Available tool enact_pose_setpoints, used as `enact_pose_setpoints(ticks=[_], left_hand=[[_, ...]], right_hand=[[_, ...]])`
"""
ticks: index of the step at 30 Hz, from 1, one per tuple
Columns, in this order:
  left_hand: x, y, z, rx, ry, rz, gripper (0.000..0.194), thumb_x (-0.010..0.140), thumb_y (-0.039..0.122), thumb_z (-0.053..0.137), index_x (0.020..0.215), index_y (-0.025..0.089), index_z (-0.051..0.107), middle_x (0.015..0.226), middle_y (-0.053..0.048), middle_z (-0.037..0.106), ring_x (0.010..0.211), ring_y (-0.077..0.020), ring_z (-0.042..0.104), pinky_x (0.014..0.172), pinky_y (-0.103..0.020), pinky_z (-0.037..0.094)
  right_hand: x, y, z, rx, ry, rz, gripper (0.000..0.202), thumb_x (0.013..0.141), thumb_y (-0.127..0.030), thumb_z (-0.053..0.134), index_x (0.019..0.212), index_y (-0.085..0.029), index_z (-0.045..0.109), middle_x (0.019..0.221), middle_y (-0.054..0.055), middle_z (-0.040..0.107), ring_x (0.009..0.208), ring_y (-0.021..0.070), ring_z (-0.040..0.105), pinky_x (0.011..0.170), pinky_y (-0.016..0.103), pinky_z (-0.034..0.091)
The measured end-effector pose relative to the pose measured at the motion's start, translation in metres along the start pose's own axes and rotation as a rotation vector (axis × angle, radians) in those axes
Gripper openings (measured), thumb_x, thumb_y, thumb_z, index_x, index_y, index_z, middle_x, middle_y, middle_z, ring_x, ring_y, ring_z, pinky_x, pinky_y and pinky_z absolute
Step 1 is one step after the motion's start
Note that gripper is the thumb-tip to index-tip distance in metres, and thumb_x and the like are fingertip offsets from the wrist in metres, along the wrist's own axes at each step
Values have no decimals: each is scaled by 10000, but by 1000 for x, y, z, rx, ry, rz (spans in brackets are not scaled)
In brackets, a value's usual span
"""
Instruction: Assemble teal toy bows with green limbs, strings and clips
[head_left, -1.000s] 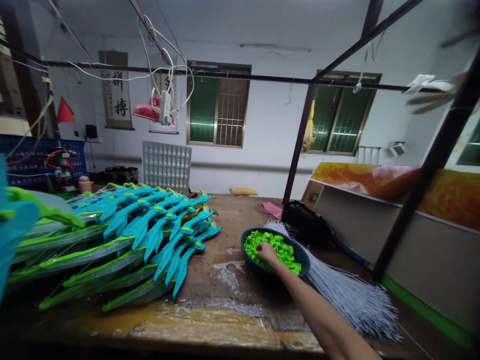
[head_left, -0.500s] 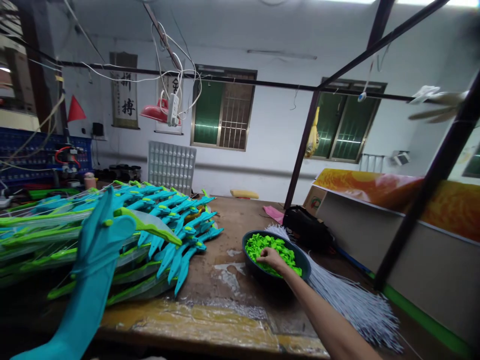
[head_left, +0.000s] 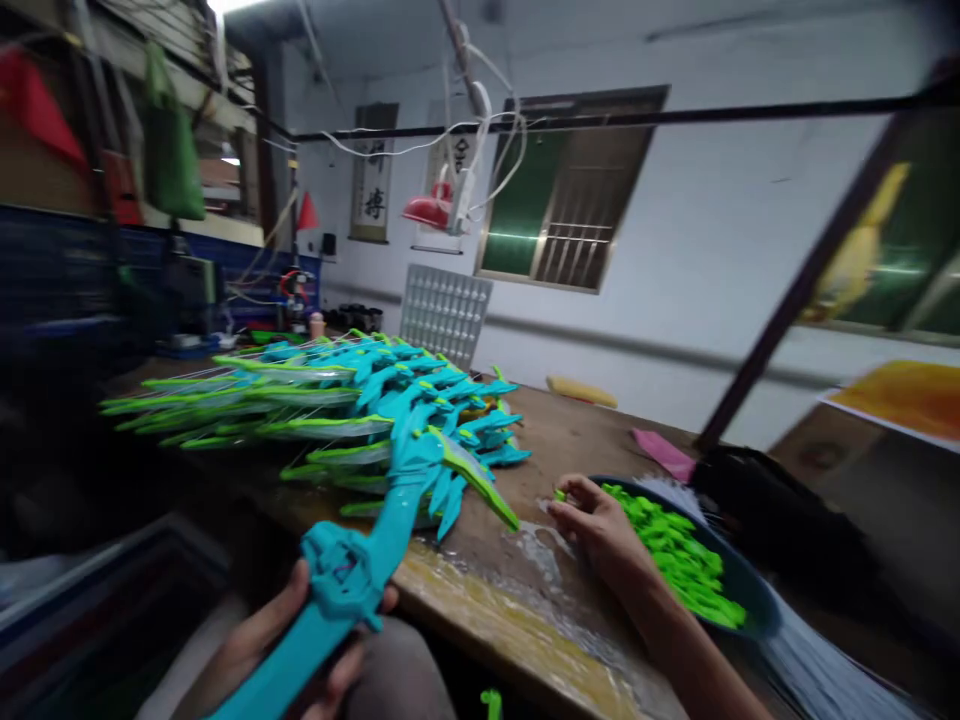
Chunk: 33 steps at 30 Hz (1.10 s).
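Note:
My left hand (head_left: 259, 630) is wrapped round the grip of a turquoise plastic toy bow (head_left: 394, 515), below its angular hub. The bow slants up and away over the table edge, with a green-edged arm (head_left: 480, 482) at its far end. Between the thumb and fingers of my right hand (head_left: 604, 525) is a small bright green plastic piece (head_left: 559, 496), mostly covered by the fingers. That hand is at the left side of a dark basin (head_left: 766, 610) heaped with similar green pieces (head_left: 675, 550).
Several turquoise and green toy bows (head_left: 322, 395) lie piled on the wooden table (head_left: 555, 425). Thin white strands (head_left: 825, 650) spread beside the basin, near a black bag (head_left: 780, 510). A red lamp (head_left: 429, 208) hangs overhead. Another green piece (head_left: 491, 703) shows below the table edge.
My right hand has left the basin, moving left with a green piece in its fingers. The view has swung left. The toy bow sits farther from the camera, and my left hand has come into sight.

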<state>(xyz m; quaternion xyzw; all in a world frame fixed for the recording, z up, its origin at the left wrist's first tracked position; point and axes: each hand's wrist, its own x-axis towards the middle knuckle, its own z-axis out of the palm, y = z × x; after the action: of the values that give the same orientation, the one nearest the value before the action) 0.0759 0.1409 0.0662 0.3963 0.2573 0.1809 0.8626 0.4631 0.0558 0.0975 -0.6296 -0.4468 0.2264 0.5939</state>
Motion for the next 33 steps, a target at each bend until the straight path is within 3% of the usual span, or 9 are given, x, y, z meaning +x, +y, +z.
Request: enact_pose_setpoints(ticks=[3, 6, 8, 11, 13, 15, 18, 23, 33], left_hand=[[2, -7, 6, -223, 25, 42, 763, 580, 819, 753, 967, 164, 816, 784, -86, 763, 604, -169, 660, 482, -239, 487], [4, -9, 9, -303, 20, 92, 627, 714, 726, 736, 1001, 173, 811, 987, -104, 799, 863, -243, 714, 716, -328, 575], [2, -10, 8, -296, -17, 114, 605, 794, 707, 673, 1022, 163, 809, 986, -110, 804, 933, -258, 718, 842, -367, 562], [0, -11, 5, -309, -69, 128, 512, 850, 629, 665, 1017, 167, 809, 985, -93, 810, 941, -249, 724, 899, -379, 538], [0, -12, 2, -319, -91, 135, 482, 851, 596, 681, 1036, 168, 803, 982, -88, 810, 925, -251, 726, 882, -387, 536], [1, -14, -1, -324, -114, 142, 504, 866, 598, 660, 1070, 155, 790, 989, -94, 806, 927, -257, 723, 871, -395, 535], [0, -16, -3, -311, -136, 134, 528, 931, 582, 577, 1096, 119, 772, 1004, -116, 798, 931, -257, 713, 876, -404, 529], [-4, -20, -1, -284, -159, 118, 469, 935, 550, 581, 1051, 134, 764, 991, -106, 787, 964, -276, 703, 903, -437, 517], [-2, -18, -2, -206, -129, 90, 437, 760, 542, 754, 965, 156, 752, 1037, -96, 778, 961, -292, 697, 901, -454, 517]], right_hand=[[-28, -45, 47, 148, -215, -6, 572, 570, -538, 935, 850, -189, 578, 786, -6, 647, 470, 64, 451, 416, 201, 377], [-50, -82, 89, 197, -483, -46, 459, 609, -420, 961, 792, -184, 613, 722, -18, 645, 520, 75, 489, 460, 181, 384], [-55, -101, 113, 125, -663, -161, 346, 675, -362, 943, 808, -180, 680, 671, -29, 628, 578, 86, 527, 522, 172, 398], [-51, -120, 139, -91, -900, -358, 147, 874, -335, 788, 872, -189, 764, 768, 8, 663, 660, 109, 582, 600, 193, 437], [-45, -129, 149, -245, -1016, -464, 162, 979, -241, 634, 938, -202, 786, 859, 31, 653, 730, 120, 607, 672, 210, 461], [-39, -133, 155, -372, -1093, -558, 231, 998, -141, 554, 1016, -207, 775, 923, 40, 637, 795, 128, 613, 726, 217, 460], [-32, -131, 162, -487, -1135, -596, 225, 932, -51, 613, 1092, -178, 707, 923, 28, 662, 793, 129, 610, 698, 201, 437], [-27, -122, 173, -498, -1178, -586, 225, 852, 32, 664, 965, -158, 708, 853, -5, 659, 764, 114, 607, 692, 175, 428], [-31, -111, 178, -455, -1076, -571, 342, 743, 69, 758, 969, -187, 739, 892, -9, 629, 757, 117, 593, 674, 193, 428]])
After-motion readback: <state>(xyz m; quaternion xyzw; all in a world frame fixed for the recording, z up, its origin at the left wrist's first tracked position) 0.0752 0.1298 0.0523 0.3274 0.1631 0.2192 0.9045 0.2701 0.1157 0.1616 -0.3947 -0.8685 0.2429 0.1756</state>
